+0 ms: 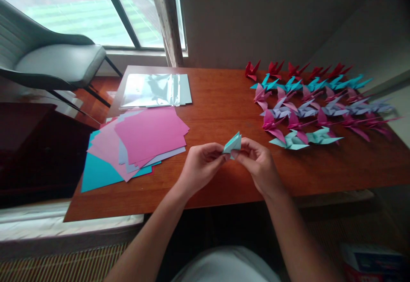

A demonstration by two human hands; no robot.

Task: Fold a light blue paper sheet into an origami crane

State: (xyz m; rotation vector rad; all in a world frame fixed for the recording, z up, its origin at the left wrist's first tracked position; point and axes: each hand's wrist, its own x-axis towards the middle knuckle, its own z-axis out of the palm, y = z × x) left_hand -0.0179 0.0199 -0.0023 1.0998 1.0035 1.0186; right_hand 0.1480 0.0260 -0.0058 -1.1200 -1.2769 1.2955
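Note:
A small piece of folded pale mint paper (234,143) is held up over the front part of the wooden table. My left hand (205,162) pinches its left end between thumb and fingers. From the other side, my right hand (257,161) grips its right end, so both hands are closed on the same paper. My fingers cover part of its lower edge. To the right of my right hand stand two mint paper cranes (293,140), the front row of several rows of folded cranes in pink, lavender, turquoise and red.
Loose coloured paper sheets (150,132) lie fanned on the left of the table (221,98). Behind them is a shiny clear packet (150,90) with pale sheets. A grey chair (60,60) stands by the window at the far left. Pink cranes (270,122) crowd the right side.

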